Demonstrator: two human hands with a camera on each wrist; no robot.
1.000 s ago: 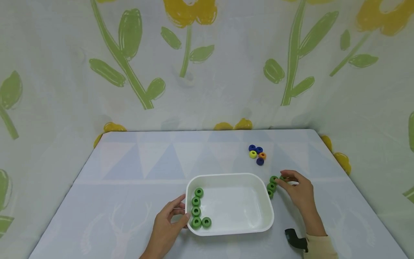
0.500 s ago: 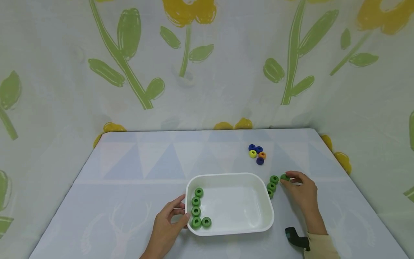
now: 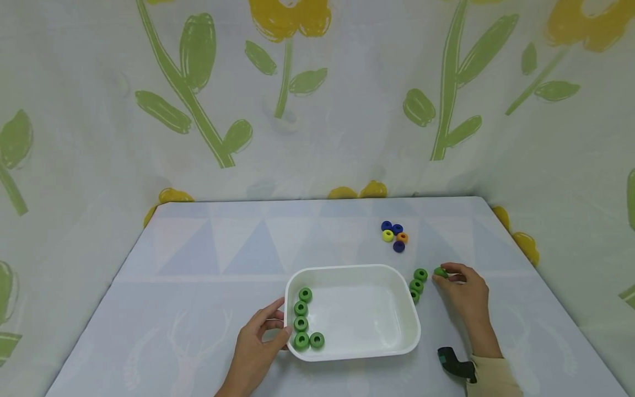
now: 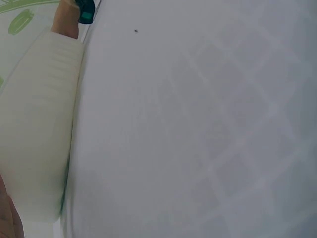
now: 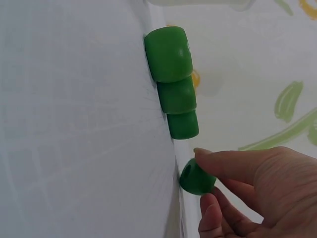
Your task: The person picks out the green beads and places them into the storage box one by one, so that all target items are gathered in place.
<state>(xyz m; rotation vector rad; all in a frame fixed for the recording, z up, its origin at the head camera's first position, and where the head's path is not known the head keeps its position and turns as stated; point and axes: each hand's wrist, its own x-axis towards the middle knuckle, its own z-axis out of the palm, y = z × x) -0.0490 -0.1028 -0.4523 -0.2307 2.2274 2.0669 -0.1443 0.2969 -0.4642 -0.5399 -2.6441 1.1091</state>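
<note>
- While the right hand (image 3: 468,292) pinches one green bead (image 3: 440,272) between thumb and fingers, that bead sits at two o'clock from the white tray (image 3: 357,317); whether it touches the worktop (image 3: 149,292) I cannot tell.
- Toward nine o'clock, the left hand (image 3: 258,342) grips the tray's side, its fingers bent about the rim, some tips hidden.
- The left wrist view cuts this hand to a sliver at eight o'clock; a dark speck (image 4: 136,31) near twelve is too small to identify.
- Three green beads (image 3: 416,286) form a row between tray and right hand, the nearest partly hidden by the rim.
- Inside, five green beads (image 3: 300,330) lie toward nine and seven o'clock.
- At one o'clock, a mixed bead cluster (image 3: 399,247) shows blue, yellow and orange.
- The lower edge crops the tan sleeve (image 3: 491,377).
</note>
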